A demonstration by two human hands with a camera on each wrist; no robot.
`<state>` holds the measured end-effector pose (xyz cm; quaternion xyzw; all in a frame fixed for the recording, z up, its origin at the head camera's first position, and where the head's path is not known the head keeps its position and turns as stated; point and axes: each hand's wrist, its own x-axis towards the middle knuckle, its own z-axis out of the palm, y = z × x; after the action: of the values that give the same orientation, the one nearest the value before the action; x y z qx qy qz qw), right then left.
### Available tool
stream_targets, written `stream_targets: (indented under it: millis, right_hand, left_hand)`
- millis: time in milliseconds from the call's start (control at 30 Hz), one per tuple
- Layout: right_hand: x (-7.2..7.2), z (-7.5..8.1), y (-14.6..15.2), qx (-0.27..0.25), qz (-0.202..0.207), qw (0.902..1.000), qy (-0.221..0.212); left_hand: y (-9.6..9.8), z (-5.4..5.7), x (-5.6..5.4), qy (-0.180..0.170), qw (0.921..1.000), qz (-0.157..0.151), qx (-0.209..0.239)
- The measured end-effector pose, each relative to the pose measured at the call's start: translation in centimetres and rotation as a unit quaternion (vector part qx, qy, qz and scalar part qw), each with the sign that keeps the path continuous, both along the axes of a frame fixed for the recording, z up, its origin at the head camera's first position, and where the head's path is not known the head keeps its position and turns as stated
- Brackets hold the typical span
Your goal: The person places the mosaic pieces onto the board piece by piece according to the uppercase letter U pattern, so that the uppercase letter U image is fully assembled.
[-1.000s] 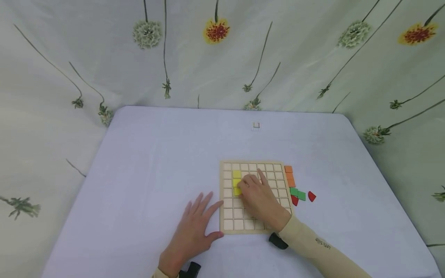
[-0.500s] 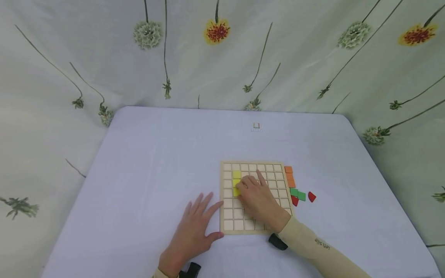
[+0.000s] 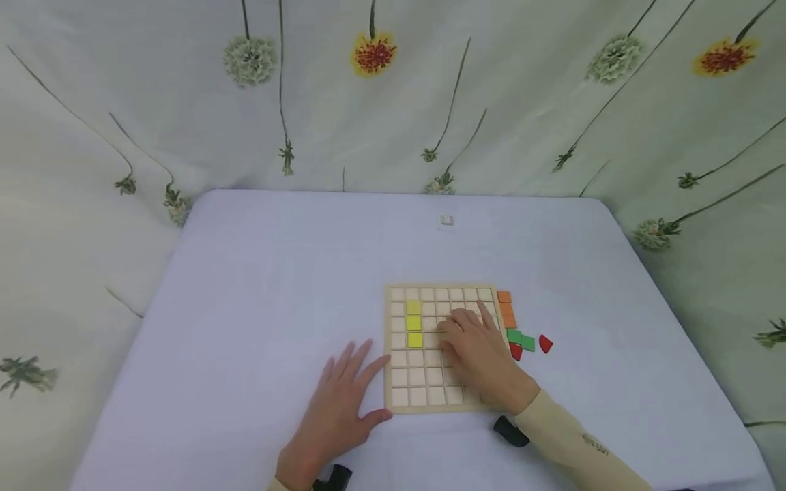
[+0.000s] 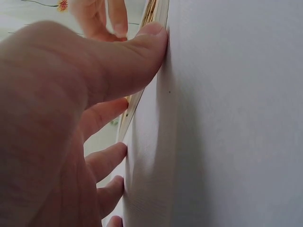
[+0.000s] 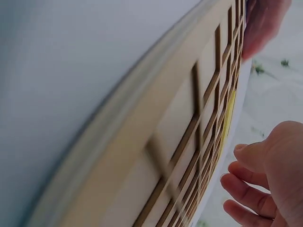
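Note:
A wooden grid board (image 3: 400, 377) lies flat on the white table. Three yellow square tiles (image 3: 414, 323) sit in one column of its cells. My left hand (image 3: 336, 412) rests at the board's left edge, fingers spread; its thumb (image 4: 151, 35) touches the rim in the left wrist view. Over the middle of the board is my right hand (image 3: 482, 358), with its index finger extended and the others loosely bent. In the right wrist view nothing shows between the right hand's fingers (image 5: 246, 194). Part of the board is hidden under that hand.
Along the board's right edge lie orange square tiles (image 3: 507, 315), green tiles (image 3: 528, 343) and a partly covered red piece (image 3: 516, 351). Another red piece (image 3: 546, 344) with a curved side sits farther right. A small printed card (image 3: 446, 222) lies near the table's far edge.
My right hand has left the lowest yellow tile and moved to the right across the board, uncovering all three yellow tiles. My left hand stays in place. The head view has shifted slightly.

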<state>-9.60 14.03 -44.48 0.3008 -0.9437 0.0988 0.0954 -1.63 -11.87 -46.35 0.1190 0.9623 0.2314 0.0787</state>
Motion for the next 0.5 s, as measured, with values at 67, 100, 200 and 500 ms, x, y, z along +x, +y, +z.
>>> stream_targets:
  millis: [67, 100, 200, 500]
  right_hand:
    - [0.1, 0.0, 1.7, -0.009, -0.021, 0.9997, -0.003]
    - [0.2, -0.1, 2.7, -0.012, -0.034, 0.9993, -0.004]
    - [0.6, -0.2, 5.9, -0.018, -0.078, 0.9967, -0.009]
    - [2.1, -0.9, 12.9, -0.008, -0.204, 0.9778, -0.046]
  left_hand:
    - [0.0, 0.0, 0.0, 0.0, 1.0, 0.002, -0.004]
    - [0.1, 0.0, 0.0, 0.002, 1.0, 0.003, -0.008]
    - [0.1, 0.0, 0.0, 0.007, 0.9999, 0.0, -0.012]
    - [0.4, 0.0, 0.0, 0.013, 0.9999, 0.001, -0.004]
